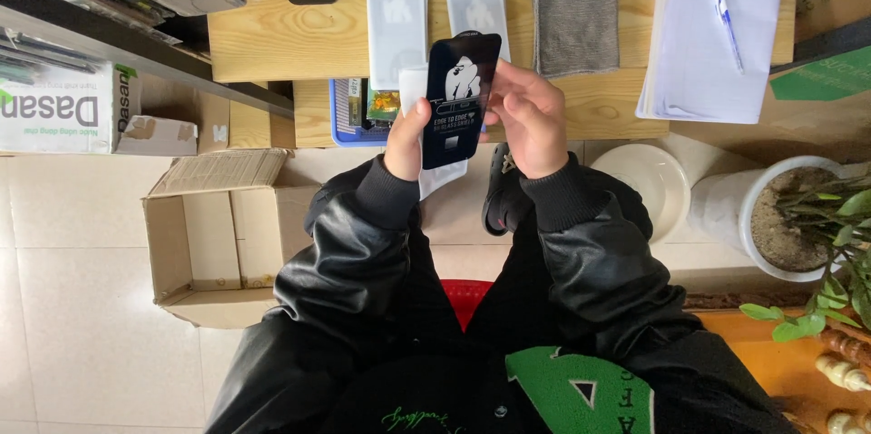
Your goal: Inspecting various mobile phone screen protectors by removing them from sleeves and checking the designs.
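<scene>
So, left to right:
cardboard box (213, 234): open, on floor at left
left hand (406, 139): fingers closed on dark flat packet (460, 98), left edge
packet: upright between both hands, above near edge of wooden table (272, 35)
right hand (529, 117): clamped on packet's right edge (thumb on front)
grey cloth (575, 28): far, on table
paper pad (712, 39): right, blue pen (728, 26) on it
</scene>
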